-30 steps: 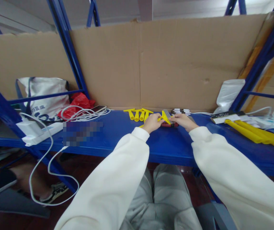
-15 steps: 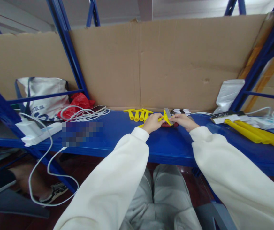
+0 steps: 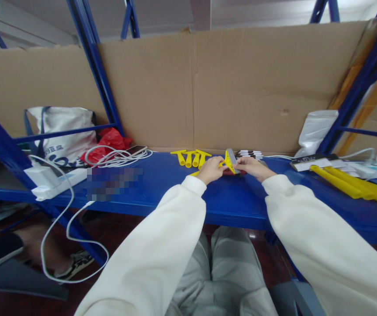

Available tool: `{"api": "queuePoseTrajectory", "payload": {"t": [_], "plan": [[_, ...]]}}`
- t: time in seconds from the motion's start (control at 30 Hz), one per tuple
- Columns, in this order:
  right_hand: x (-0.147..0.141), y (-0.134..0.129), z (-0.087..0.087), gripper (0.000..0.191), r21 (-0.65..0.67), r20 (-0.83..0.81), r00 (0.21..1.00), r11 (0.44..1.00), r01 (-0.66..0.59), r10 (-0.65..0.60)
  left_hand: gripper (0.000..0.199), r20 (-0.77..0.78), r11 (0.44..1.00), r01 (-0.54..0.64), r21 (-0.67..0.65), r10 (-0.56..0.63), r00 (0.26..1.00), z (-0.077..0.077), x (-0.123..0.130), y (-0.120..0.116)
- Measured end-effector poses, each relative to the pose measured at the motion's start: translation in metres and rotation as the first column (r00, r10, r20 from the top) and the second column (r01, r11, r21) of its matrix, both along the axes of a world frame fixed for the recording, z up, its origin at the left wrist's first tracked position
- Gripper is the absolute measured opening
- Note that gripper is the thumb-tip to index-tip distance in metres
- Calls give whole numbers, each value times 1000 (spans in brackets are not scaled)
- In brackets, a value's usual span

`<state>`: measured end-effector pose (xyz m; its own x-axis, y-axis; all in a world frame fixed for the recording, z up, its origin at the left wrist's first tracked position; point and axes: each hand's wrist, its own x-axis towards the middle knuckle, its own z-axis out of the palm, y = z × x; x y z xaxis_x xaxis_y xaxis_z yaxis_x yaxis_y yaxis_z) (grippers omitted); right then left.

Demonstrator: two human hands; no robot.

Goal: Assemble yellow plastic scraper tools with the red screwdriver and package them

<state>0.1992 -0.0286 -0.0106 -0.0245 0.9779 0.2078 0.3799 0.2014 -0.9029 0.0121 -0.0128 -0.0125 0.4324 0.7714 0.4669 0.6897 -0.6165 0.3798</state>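
My left hand (image 3: 211, 170) is closed around the handle of a yellow T-shaped scraper (image 3: 228, 163), whose wide head points right. My right hand (image 3: 253, 168) pinches a flat grey strip (image 3: 231, 155) at the scraper's head; strip and head appear to touch. Fingers hide part of both. Under the hands lies a dark red thing (image 3: 230, 173), mostly covered. Several more yellow T-shaped handles (image 3: 189, 159) stand in a row just left of my left hand. Behind my right hand is a small stack of white-and-black strips (image 3: 249, 154).
The blue bench (image 3: 162, 184) backs onto a cardboard wall (image 3: 241, 87). On the left lie coiled white cables (image 3: 122, 159), a red plastic bag (image 3: 111, 138), a cloth bag (image 3: 65, 131) and a power strip (image 3: 56, 184). Long yellow pieces (image 3: 349, 184) lie right. Another person's leg (image 3: 46, 245) shows lower left.
The grey strip has tilted to lie more along the scraper's head and shows more of its face. Both hands stay in nearly the same place; the view has shifted slightly.
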Motion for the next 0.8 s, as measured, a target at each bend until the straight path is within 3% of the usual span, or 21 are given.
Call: {"api": "queuePoseTrajectory", "payload": {"t": [0.23, 0.43, 0.63, 0.8], "plan": [[0, 0, -1, 38, 9, 16, 1000, 1000, -13, 13, 50, -63, 998, 35, 57, -32, 998, 4, -3, -12], [-1, -3, 2, 44, 18, 29, 999, 1000, -15, 14, 45, -255, 995, 51, 81, -29, 967, 6, -3, -18], [0, -1, 0, 43, 70, 33, 999, 997, -28, 26, 47, -263, 996, 42, 78, -20, 964, 7, -2, -20], [-3, -1, 1, 30, 72, -19, 998, 996, 61, -59, 46, -277, 997, 41, 62, -22, 961, 7, -1, -21]]}}
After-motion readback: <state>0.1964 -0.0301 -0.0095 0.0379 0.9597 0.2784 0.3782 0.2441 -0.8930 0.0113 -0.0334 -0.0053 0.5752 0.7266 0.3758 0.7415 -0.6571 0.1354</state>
